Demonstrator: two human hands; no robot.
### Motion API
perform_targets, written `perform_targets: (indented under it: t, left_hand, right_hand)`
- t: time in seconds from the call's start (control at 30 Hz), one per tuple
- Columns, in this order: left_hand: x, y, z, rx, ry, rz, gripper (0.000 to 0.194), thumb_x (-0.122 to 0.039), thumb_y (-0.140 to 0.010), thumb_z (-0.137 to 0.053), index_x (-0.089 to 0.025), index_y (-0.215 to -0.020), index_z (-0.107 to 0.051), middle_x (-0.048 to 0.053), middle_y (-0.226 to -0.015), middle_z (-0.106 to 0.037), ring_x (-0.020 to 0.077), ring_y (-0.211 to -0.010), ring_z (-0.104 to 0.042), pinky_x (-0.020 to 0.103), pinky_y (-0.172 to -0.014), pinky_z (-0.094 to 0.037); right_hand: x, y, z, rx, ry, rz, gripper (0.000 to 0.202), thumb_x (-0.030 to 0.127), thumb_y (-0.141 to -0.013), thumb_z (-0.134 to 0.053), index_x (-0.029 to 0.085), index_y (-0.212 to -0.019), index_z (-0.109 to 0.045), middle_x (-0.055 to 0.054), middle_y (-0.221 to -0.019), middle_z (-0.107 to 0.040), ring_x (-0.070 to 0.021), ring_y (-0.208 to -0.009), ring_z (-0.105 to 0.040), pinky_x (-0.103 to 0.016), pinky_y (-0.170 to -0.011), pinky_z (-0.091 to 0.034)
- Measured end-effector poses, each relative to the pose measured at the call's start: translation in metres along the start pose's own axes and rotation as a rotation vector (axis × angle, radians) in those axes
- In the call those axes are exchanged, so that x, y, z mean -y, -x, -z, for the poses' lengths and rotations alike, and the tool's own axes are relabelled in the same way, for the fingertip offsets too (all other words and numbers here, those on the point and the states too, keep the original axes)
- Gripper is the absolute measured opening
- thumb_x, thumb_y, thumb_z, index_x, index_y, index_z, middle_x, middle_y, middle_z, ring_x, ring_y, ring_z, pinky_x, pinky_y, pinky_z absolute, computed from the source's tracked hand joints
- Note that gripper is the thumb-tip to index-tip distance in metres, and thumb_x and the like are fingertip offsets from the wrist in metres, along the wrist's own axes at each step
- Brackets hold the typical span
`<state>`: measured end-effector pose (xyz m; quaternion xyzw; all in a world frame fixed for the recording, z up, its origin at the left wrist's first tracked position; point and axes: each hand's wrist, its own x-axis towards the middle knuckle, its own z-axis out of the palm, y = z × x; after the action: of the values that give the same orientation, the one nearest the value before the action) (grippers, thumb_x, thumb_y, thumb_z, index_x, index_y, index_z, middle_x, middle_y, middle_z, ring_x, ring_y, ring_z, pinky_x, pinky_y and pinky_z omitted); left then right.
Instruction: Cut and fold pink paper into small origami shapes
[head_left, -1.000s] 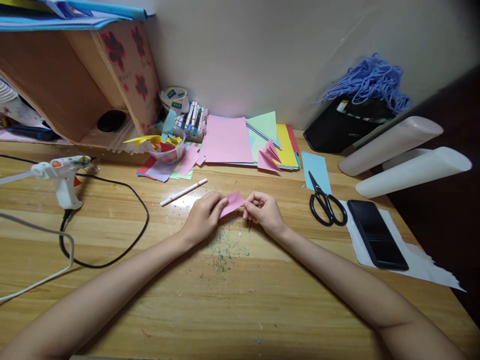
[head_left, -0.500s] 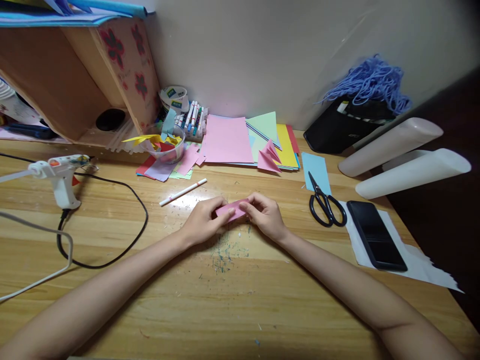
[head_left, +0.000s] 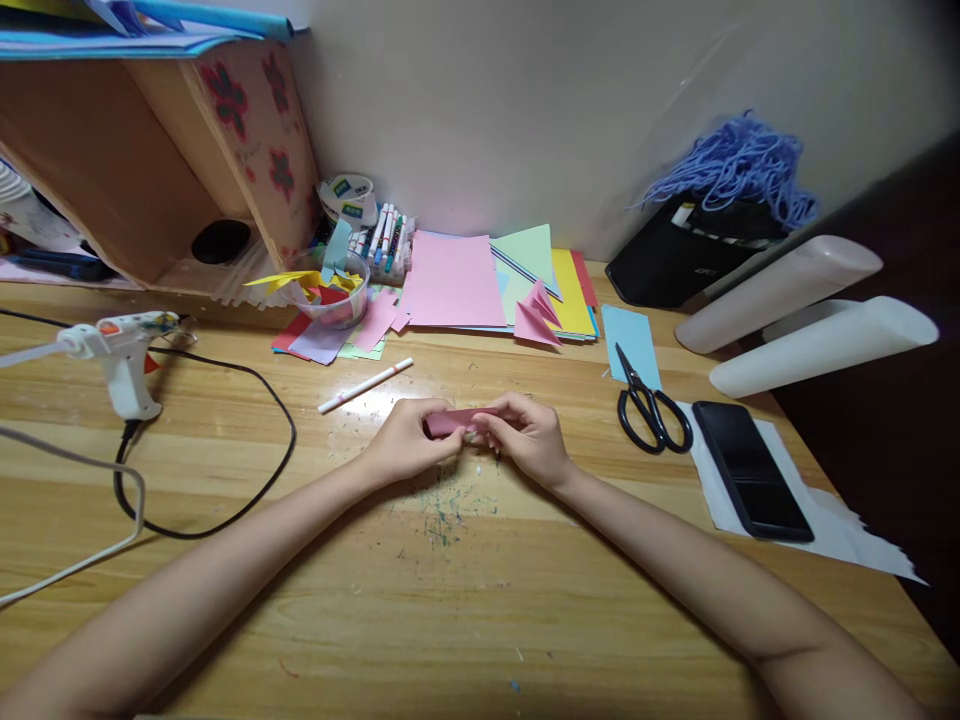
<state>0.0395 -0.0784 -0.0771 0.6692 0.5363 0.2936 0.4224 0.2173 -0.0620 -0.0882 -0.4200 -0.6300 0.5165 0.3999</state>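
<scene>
A small pink paper strip (head_left: 452, 422) is held between both hands above the middle of the wooden table. My left hand (head_left: 409, 440) pinches its left end, and my right hand (head_left: 529, 438) grips the right end with thumb and fingers. The strip looks darker and tilted, its lower edge near the thumbs. Behind my left hand lies a white marker (head_left: 366, 385). Farther back, a folded pink paper piece (head_left: 537, 316) stands beside a pink sheet (head_left: 454, 280).
Black scissors (head_left: 646, 405) and a phone (head_left: 751, 470) lie at the right. A glue gun (head_left: 127, 365) with its cable sits at the left. At the back are a clear bowl (head_left: 346, 310) of paper scraps, a cardboard box (head_left: 262, 150) and two white rolls (head_left: 825, 345).
The pink strip has turned between my fingers, from a bright, flat face to a darker, narrower one. Both thumbs have shifted slightly downward.
</scene>
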Motion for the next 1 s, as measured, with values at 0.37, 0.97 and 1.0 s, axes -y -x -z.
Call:
perform_targets:
  t: [0.37,0.97,1.0]
  left_hand:
    - [0.009,-0.002,-0.003,-0.224,-0.005,-0.011,0.021,-0.029,-0.076,-0.054,-0.014,-0.061,-0.054,-0.003,-0.052,-0.048,0.0076,-0.048,-0.042,0.019,-0.046,-0.031]
    - [0.007,-0.004,0.003,-0.366,-0.115,-0.194,0.014,-0.023,-0.081,-0.056,-0.018,-0.094,-0.054,0.003,-0.09,-0.054,0.0106,-0.069,-0.051,0.024,-0.062,-0.044]
    - [0.007,-0.004,0.003,-0.375,-0.101,-0.209,0.012,-0.022,-0.081,-0.057,-0.018,-0.092,-0.054,0.003,-0.089,-0.054,0.01,-0.069,-0.051,0.023,-0.06,-0.044]
  right_hand:
    - [0.001,-0.009,0.002,-0.121,-0.126,-0.062,0.023,0.037,-0.074,-0.065,0.018,-0.069,-0.053,0.001,-0.054,-0.063,-0.0071,-0.039,-0.048,-0.019,-0.038,-0.037]
    - [-0.005,-0.017,0.006,-0.098,-0.092,-0.131,0.027,0.042,-0.073,-0.063,0.016,-0.074,-0.058,0.002,-0.058,-0.058,-0.0092,-0.048,-0.056,-0.019,-0.043,-0.044]
    - [-0.005,-0.017,0.005,-0.1,-0.091,-0.125,0.025,0.041,-0.073,-0.064,0.016,-0.074,-0.058,0.002,-0.06,-0.058,-0.009,-0.05,-0.055,-0.019,-0.044,-0.044]
